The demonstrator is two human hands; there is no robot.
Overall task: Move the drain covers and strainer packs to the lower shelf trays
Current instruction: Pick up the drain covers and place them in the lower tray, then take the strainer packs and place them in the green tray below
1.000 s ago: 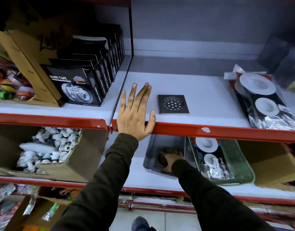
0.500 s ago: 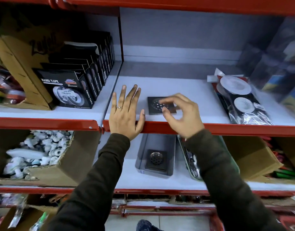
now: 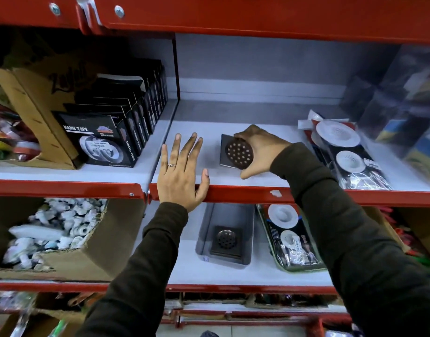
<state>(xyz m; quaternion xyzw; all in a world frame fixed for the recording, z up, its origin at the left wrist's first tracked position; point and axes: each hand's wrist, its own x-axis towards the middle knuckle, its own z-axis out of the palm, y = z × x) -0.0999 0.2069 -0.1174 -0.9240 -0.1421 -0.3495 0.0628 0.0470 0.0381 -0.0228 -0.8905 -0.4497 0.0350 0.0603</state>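
My right hand (image 3: 259, 152) grips a dark square drain cover (image 3: 236, 152) on the upper shelf, tilted up so its round perforated part faces me. My left hand (image 3: 181, 172) rests flat and open on the upper shelf's front edge, left of the cover. On the lower shelf a grey tray (image 3: 248, 215) holds another dark drain cover (image 3: 225, 240). Beside it a green tray (image 3: 304, 269) holds a strainer pack (image 3: 290, 235). More strainer packs (image 3: 342, 152) lie on the upper shelf at the right.
Black nano tape boxes (image 3: 104, 139) stand in a row on the upper shelf at the left. A cardboard box of white fittings (image 3: 51, 229) sits lower left. Clear plastic packages (image 3: 403, 100) fill the upper right. Red shelf rails (image 3: 233, 194) run across.
My right hand came up from the grey tray, leaving a cover in it, reached the cover on the upper shelf and has now taken hold of it and tilted it up.
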